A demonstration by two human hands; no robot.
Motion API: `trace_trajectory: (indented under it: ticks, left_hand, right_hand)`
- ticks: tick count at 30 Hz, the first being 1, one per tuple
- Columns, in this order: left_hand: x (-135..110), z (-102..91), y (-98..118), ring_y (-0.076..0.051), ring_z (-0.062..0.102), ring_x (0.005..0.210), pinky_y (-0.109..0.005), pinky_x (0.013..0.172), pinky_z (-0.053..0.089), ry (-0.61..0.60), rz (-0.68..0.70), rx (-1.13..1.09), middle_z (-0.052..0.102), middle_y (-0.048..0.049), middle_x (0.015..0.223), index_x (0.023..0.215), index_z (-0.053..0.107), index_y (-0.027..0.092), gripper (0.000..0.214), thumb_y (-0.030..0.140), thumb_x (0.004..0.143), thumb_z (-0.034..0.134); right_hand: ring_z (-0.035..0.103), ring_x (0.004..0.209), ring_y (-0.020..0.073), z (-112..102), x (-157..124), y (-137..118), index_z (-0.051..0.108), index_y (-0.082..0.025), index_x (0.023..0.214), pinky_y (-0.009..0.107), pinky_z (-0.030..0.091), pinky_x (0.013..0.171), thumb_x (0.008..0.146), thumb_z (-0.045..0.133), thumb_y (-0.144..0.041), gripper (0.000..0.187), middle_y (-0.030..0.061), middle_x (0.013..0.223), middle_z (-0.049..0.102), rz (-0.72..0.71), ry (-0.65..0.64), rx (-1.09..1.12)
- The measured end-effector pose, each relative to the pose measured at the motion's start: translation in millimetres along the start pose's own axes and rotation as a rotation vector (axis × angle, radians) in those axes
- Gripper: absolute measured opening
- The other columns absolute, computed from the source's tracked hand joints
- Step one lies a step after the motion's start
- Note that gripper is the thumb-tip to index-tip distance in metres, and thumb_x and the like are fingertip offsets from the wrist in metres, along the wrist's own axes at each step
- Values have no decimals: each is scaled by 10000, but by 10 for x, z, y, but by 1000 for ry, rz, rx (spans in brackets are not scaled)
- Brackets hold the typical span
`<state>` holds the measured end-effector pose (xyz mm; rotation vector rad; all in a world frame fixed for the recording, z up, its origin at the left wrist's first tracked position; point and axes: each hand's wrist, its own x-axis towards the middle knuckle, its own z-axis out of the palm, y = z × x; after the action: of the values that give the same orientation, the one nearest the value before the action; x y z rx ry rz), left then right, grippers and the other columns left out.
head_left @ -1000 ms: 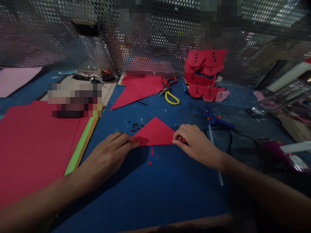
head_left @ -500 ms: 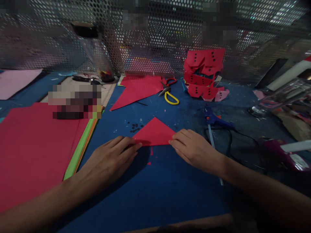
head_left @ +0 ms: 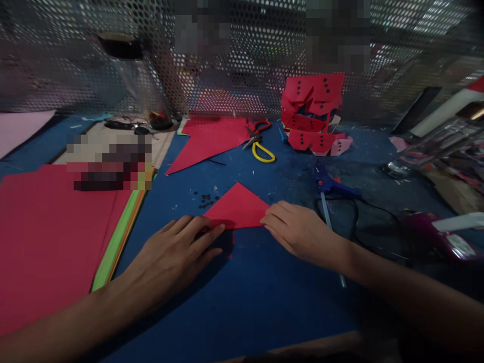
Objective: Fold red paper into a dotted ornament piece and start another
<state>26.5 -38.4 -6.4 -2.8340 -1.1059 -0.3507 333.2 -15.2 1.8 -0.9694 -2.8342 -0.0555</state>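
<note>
A piece of red paper (head_left: 237,206), folded into a triangle, lies on the blue tabletop with its point facing away from me. My left hand (head_left: 181,247) is on its left corner, with the index finger along the near folded edge and the thumb a little apart below it. At the right corner, my right hand (head_left: 291,227) has its fingers together, gripping the paper. The left corner and the tip of the right one are hidden under my fingers. Small black paper dots (head_left: 206,200) lie just beyond my left hand. Tiny red scraps (head_left: 233,238) sit below the near edge.
Scissors (head_left: 260,146) and a cut red sheet (head_left: 212,138) lie at the back. Behind right stand red paper pieces with black dots (head_left: 313,116). A blue glue gun (head_left: 333,184) with its cord is right. Stacked coloured sheets (head_left: 53,237) are left, below a perforated metal panel (head_left: 242,65).
My left index finger has slid slightly right along the folded edge, and the left thumb now shows apart from it. The right hand keeps its hold. The whole view has shifted a little.
</note>
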Motion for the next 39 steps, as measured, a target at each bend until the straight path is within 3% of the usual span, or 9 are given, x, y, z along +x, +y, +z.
trace_trajectory:
  ticks: [5,10,14,21,28,33,39]
  left_hand:
    - [59,7,57,-268,638,970,-423,808,555,-2,6,-26,695,-121,1170,1320,633,142,378,373,1034,546]
    - [126,28,74,-274,636,985,-435,825,558,-45,9,-28,683,-122,1197,1397,577,168,467,438,1016,572]
    - [129,64,78,-279,637,984,-435,812,557,-11,56,8,686,-141,1181,1339,619,148,397,388,1030,549]
    - [114,77,91,-286,635,995,-439,810,543,32,96,6,694,-141,1201,1359,599,145,386,346,1035,539]
    - [100,56,108,-293,638,985,-453,810,528,-57,100,39,693,-120,1211,1384,595,175,387,332,1035,536]
    - [81,87,126,-283,625,1040,-438,860,509,-40,75,-1,688,-99,1270,1347,619,199,337,315,1049,509]
    - [114,78,125,-270,627,990,-417,795,512,-16,114,-4,704,-111,1252,1327,626,149,346,304,1067,458]
  right_hand:
    - [571,947,229,-16,9,-18,658,-141,1095,369,490,823,996,485,-89,206,91,1038,666,-3,-9,8]
    - [579,983,236,-12,7,-33,630,-136,1237,370,487,831,1016,497,-135,258,100,1063,671,-13,42,1]
    - [577,940,229,-9,-11,-22,627,-153,1276,361,474,793,1010,517,-132,288,83,1044,672,-29,41,-27]
    - [581,956,236,-7,-24,-19,631,-163,1278,365,464,779,1017,510,-139,289,90,1051,683,-39,28,-50]
    - [565,949,252,-29,-25,-30,629,-127,1285,375,448,779,1010,515,-131,298,108,1057,673,-65,17,-72]
    - [561,947,257,-64,-25,-35,621,-107,1306,381,429,770,1017,494,-126,317,119,1068,689,-100,-5,-102]
    - [574,941,252,-59,-16,-50,643,-100,1276,392,438,782,1027,484,-136,297,124,1050,698,-90,22,-29]
